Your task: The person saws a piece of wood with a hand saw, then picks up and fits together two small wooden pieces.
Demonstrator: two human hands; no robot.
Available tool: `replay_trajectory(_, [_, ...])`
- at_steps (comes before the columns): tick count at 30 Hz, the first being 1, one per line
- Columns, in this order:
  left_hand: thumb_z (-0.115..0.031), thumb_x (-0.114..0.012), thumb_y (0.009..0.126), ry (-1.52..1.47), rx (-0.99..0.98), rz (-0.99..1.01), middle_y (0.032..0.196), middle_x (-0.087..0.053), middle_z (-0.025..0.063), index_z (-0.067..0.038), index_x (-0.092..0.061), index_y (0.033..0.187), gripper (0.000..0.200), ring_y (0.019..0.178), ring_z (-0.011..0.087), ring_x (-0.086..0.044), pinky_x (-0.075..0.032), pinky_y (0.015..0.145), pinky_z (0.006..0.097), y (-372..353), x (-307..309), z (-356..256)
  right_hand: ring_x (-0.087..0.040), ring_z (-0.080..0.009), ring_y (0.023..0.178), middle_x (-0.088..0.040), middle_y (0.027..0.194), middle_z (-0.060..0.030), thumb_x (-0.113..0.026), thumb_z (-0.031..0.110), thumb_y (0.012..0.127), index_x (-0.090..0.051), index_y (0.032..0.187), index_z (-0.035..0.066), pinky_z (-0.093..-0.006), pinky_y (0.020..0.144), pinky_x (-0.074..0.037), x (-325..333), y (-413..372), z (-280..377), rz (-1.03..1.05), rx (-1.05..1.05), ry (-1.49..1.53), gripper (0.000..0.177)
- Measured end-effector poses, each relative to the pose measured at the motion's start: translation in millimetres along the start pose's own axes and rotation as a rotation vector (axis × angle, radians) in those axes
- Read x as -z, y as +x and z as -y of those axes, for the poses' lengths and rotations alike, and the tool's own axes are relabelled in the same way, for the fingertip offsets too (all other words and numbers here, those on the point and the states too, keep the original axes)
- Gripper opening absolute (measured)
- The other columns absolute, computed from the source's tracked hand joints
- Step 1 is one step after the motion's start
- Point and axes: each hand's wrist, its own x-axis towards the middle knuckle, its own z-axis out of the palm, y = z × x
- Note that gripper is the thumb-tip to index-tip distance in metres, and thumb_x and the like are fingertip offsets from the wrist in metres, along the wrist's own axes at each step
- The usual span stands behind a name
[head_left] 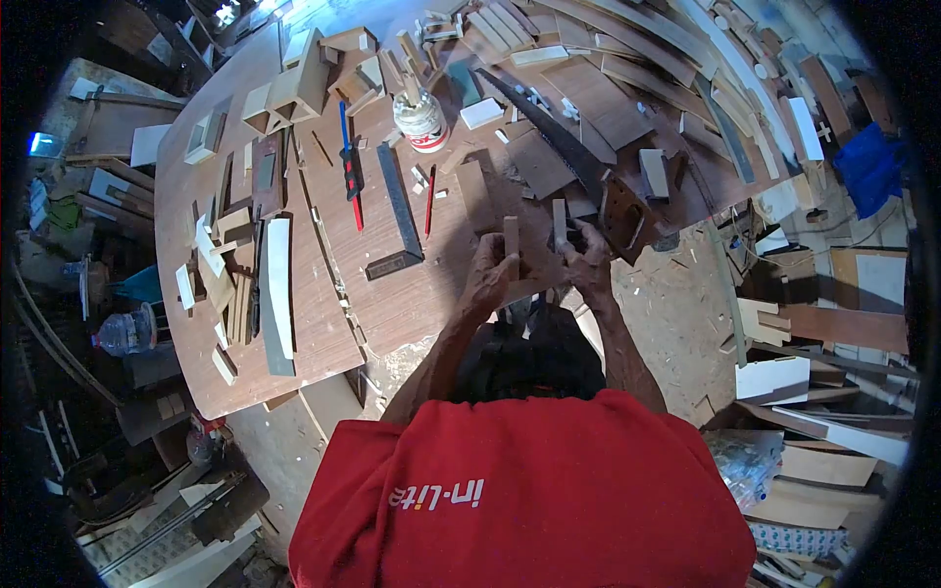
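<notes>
My left hand [487, 276] is closed on a small upright wooden block [511, 240] at the near edge of the workbench. Just to its right, my right hand [590, 263] is closed round a narrow, pale-topped wooden piece [560, 221]. The two pieces stand a short gap apart. Shadow hides some of the fingers. Right beside my right hand is the wooden handle of a handsaw [621, 214], its blade pointing away to the upper left. A red pencil [430, 201] and a dark try square [397, 208] lie left of my left hand.
A glue jar [422, 123] holding sticks stands beyond my hands. Box-like wooden pieces [297, 86] are at the far left of the bench [392, 328]. Long strips [647, 49] lie at the far right. Stacked boards [843, 328] and a blue cloth [869, 169] are off to the right.
</notes>
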Motion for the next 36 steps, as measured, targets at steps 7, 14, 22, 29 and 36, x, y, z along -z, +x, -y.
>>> replay_trajectory(7, [-0.020, -0.054, 0.096, 0.020, -0.058, -0.054, 0.105, -0.058, 0.0085, 0.000, -0.047, 0.119, 0.031, 0.089, 0.0160, -0.059, -0.051, 0.079, 0.0333, 11.8, -12.9, 2.2, -0.065, -0.0209, 0.097, -0.067, 0.107, -0.0136, -0.067, 0.016, 0.086, -0.060, 0.119, 0.000, -0.0346, 0.086, -0.052, -4.1, -28.1, 37.6, 0.192, -0.234, 0.433, 0.037])
replay_trajectory(14, [-0.017, -0.054, 0.096, -0.025, -0.064, -0.014, 0.107, -0.060, 0.0061, -0.003, -0.050, 0.124, 0.032, 0.087, 0.0132, -0.057, -0.049, 0.076, 0.0290, 16.9, -18.9, 8.0, -0.066, -0.0242, 0.096, -0.067, 0.105, -0.0162, -0.068, 0.020, 0.085, -0.059, 0.119, 0.000, -0.0360, 0.086, -0.051, -11.9, -34.8, 36.4, 0.092, 0.011, 0.147, 0.041])
replay_trajectory(22, [-0.017, -0.063, 0.092, -0.240, 0.088, -0.002, 0.107, -0.063, 0.0061, -0.003, -0.054, 0.122, 0.035, 0.092, 0.0136, -0.059, -0.048, 0.079, 0.0281, 23.7, -18.1, 1.2, -0.068, -0.0246, 0.093, -0.067, 0.104, -0.0158, -0.068, 0.016, 0.084, -0.060, 0.120, 0.002, -0.0362, 0.082, -0.053, -6.6, -34.9, 34.2, 0.069, 0.004, 0.181, 0.040])
replay_trajectory(29, [-0.015, -0.065, 0.090, 0.032, 0.000, -0.038, 0.106, -0.063, 0.0075, -0.003, -0.055, 0.118, 0.032, 0.091, 0.0140, -0.060, -0.050, 0.075, 0.0296, 25.1, -16.0, -3.1, -0.066, -0.0203, 0.095, -0.068, 0.105, -0.0127, -0.069, 0.010, 0.084, -0.059, 0.122, 0.003, -0.0343, 0.085, -0.053, -10.6, -32.6, 18.1, 0.111, 0.020, 0.167, 0.040])
replay_trajectory(36, [-0.011, -0.062, 0.092, -0.055, 0.024, -0.016, 0.103, -0.064, 0.0086, -0.002, -0.054, 0.117, 0.028, 0.089, 0.0140, -0.062, -0.053, 0.074, 0.0300, 18.7, -22.7, -14.2, -0.065, -0.0197, 0.096, -0.068, 0.106, -0.0117, -0.068, 0.010, 0.085, -0.060, 0.121, 0.003, -0.0336, 0.084, -0.052, -6.1, -37.7, 35.6, 0.120, -0.039, 0.330, 0.038])
